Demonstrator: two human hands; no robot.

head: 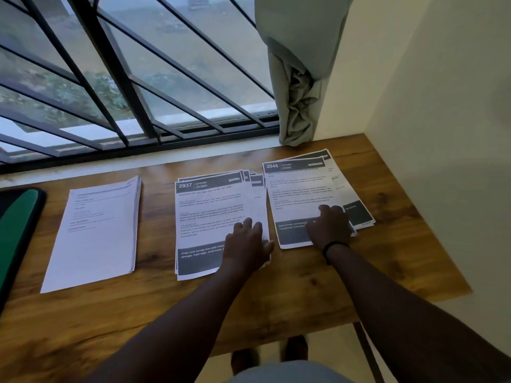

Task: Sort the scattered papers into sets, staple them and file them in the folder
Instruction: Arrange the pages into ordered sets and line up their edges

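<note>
1. Leave the squared white plain-text paper stack [94, 233] at nine o'clock on the brown wooden table [276, 299].
2. Your left hand [246, 244], fingers straight and together, presses the fanned "2937" sheets [210, 214]; square their edges.
3. Your right hand [329, 225], fingers loosely bent, presses the "2946" sheets [301, 194] at two o'clock; align them.
4. I see no stapler.

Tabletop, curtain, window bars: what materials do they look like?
Tabletop: wood or a wood-look laminate, brown with grain and knot patterns, light sheen; the frame cannot settle which. Curtain: soft woven fabric, pale grey-green, matte, bunched into deep creases. Window bars: probably painted metal, dark, straight, with flat faces.
</note>
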